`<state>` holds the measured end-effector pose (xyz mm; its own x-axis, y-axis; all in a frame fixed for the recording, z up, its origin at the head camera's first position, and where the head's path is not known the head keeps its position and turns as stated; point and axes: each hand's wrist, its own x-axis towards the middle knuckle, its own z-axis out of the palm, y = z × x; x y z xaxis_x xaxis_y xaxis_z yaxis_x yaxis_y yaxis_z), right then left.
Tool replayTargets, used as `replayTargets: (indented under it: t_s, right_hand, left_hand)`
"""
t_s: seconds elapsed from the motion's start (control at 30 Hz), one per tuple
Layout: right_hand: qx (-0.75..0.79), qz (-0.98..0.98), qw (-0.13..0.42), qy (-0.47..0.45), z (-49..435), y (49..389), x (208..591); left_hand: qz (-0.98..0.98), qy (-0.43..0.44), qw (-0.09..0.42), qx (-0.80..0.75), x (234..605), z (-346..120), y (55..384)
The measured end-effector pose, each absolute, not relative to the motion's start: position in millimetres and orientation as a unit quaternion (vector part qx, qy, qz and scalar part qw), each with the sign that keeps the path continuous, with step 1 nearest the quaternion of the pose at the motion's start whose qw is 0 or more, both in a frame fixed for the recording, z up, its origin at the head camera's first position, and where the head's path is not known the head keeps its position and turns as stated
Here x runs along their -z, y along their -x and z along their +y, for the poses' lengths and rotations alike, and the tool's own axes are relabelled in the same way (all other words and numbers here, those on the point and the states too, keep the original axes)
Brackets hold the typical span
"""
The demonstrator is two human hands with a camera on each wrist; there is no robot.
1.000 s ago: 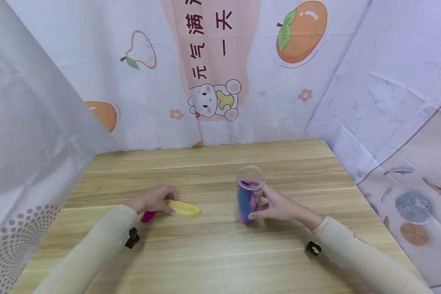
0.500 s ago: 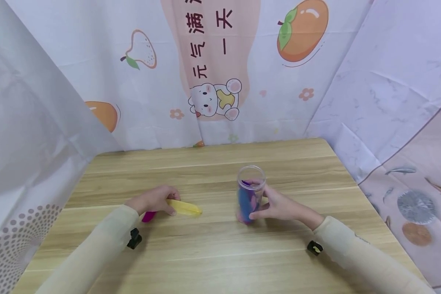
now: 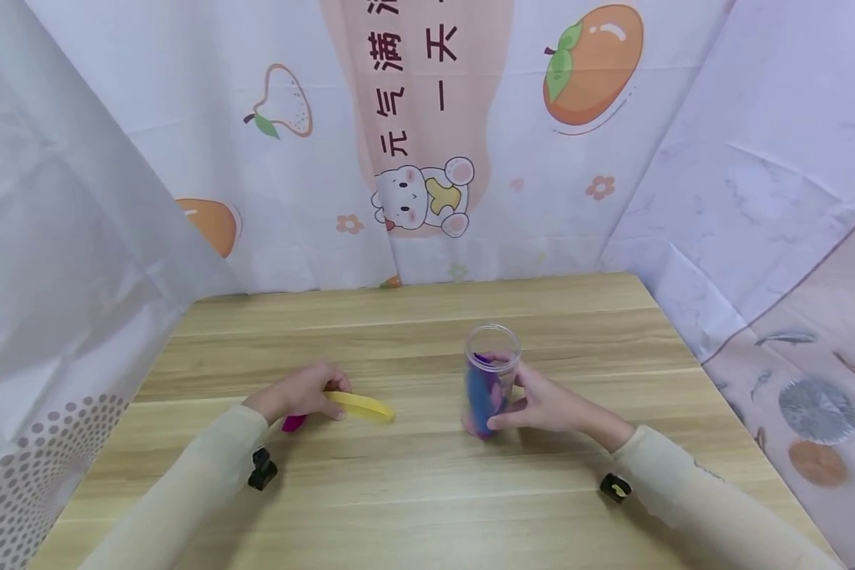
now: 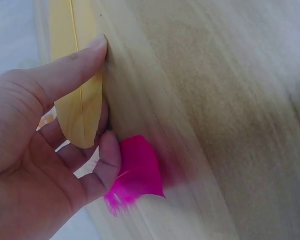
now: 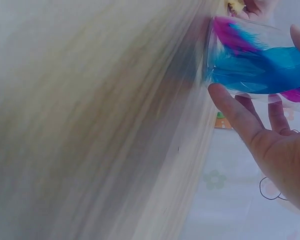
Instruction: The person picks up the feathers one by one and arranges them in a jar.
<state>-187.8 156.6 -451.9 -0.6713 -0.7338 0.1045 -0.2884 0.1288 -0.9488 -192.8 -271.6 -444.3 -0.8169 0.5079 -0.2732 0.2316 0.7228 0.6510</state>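
Observation:
My left hand (image 3: 309,393) pinches a yellow feather (image 3: 367,408) between thumb and fingers, near the tabletop left of centre. The feather's tip points right in the head view. Beneath that hand lies a magenta feather (image 4: 138,167), close to the curled smaller fingers; part of it is hidden by the hand. My right hand (image 3: 545,401) grips a clear plastic jar (image 3: 493,369) standing upright on the table, its fingers wrapped around the far side. Inside the jar are a blue feather (image 5: 265,72) and pink-purple feathers (image 5: 232,36). The jar's mouth faces up, with no lid on it.
The light wood table (image 3: 413,491) ends at a printed white curtain (image 3: 299,190) behind. More curtains hang along the left and right sides. A small black clip (image 3: 262,469) hangs below the left sleeve, and another black clip (image 3: 615,488) below the right.
The yellow feather has tilted slightly in my left hand and looks more edge-on. The head view has shifted a little. My right hand still holds the jar in place.

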Motion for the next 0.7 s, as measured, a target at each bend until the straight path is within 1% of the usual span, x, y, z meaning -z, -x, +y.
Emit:
replayTargets:
  t_s: [0.27,0.5,0.7]
  right_hand:
    - [0.541,0.733,0.19,0.367,155.8,188.9,450.5]
    - [0.543,0.735,0.193,0.358,157.4,188.2,450.2]
    - [0.539,0.74,0.194,0.352,158.5,187.1,449.6]
  left_hand:
    - [0.916,-0.219,0.186,-0.279,445.0,-271.0,187.1]
    - [0.923,-0.235,0.183,-0.241,439.5,-263.0,187.0]
    - [0.926,-0.23,0.179,-0.24,439.5,-260.9,186.6]
